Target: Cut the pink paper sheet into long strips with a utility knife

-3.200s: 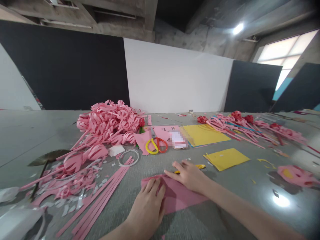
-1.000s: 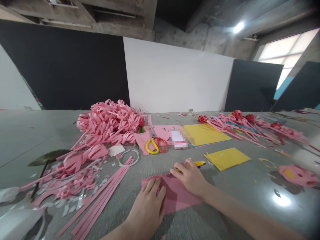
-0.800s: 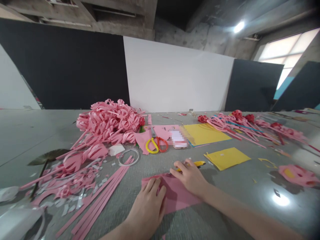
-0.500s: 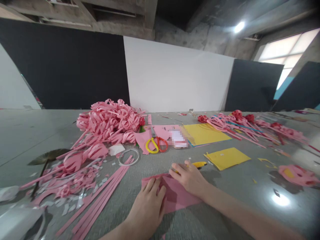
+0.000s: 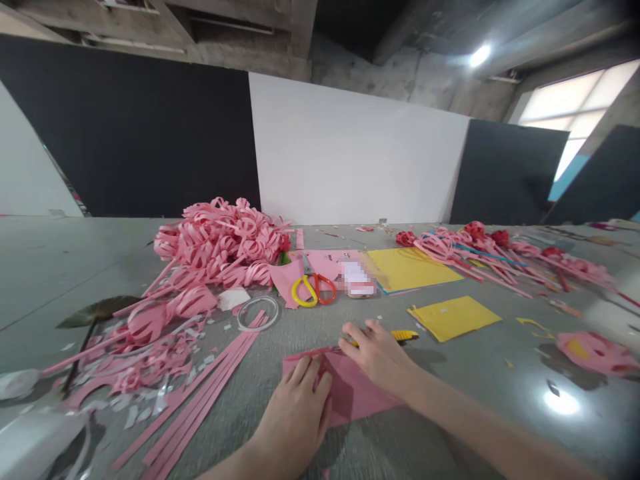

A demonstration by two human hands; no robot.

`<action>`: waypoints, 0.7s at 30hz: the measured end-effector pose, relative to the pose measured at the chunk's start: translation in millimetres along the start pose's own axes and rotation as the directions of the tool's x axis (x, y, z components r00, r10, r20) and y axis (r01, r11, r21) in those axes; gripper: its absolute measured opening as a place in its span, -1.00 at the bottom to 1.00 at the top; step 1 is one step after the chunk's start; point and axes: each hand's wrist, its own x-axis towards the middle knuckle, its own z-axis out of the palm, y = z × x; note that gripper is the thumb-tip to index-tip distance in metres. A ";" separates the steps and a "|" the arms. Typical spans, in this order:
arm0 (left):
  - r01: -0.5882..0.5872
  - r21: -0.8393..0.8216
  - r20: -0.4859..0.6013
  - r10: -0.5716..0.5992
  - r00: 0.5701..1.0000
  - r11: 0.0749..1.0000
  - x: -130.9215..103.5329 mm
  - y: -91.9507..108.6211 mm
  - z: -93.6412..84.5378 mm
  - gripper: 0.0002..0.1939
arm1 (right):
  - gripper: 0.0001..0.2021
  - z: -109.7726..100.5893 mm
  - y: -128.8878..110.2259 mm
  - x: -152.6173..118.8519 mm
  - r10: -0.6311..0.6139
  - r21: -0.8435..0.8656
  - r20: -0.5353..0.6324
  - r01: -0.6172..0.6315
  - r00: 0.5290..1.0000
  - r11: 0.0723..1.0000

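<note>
A pink paper sheet (image 5: 357, 390) lies on the grey floor in front of me. My left hand (image 5: 296, 405) presses down on its left part, fingers spread over the paper near the far edge. In my right hand (image 5: 374, 351) is a yellow utility knife (image 5: 404, 335), its handle poking out to the right of the fingers. The knife's front end is at the sheet's far edge, where a narrow pink strip (image 5: 311, 351) runs along; the blade itself is hard to make out. Part of the sheet is hidden under both hands.
Scissors (image 5: 313, 291), a phone (image 5: 358, 279) and a tape roll (image 5: 258, 314) lie beyond the sheet. Cut pink strips (image 5: 210, 393) and scraps lie left, below a heap of pink paper loops (image 5: 220, 240). Yellow sheets (image 5: 456, 317) and pink paper flowers (image 5: 450, 243) lie right.
My right hand and the utility knife have shifted very slightly, with a bit more of the handle showing at the right. My left hand stays in place on the pink paper.
</note>
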 end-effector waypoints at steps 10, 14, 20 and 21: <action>-0.008 -0.019 -0.002 0.008 1.000 1.000 1.8 -1.1 -2.8 -0.73 | -0.87 3.0 6.1 -1.8 -0.020 0.048 -0.005 0.020 1.000 0.999; -0.015 -0.018 -0.011 0.014 1.000 1.000 1.7 -0.9 -1.8 -0.73 | -0.89 7.5 8.2 -3.0 -0.007 0.059 -0.017 0.008 1.000 0.998; -0.017 -0.056 -0.019 0.016 1.000 0.998 -1.1 -1.8 -0.7 -0.70 | -0.85 13.4 12.8 -6.4 0.002 0.121 -0.063 0.005 0.998 0.993; -0.012 -0.065 -0.027 0.011 1.000 0.998 -1.1 -2.5 -1.3 -0.70 | -0.84 12.2 14.9 -6.6 0.018 0.146 -0.070 -0.008 0.997 0.989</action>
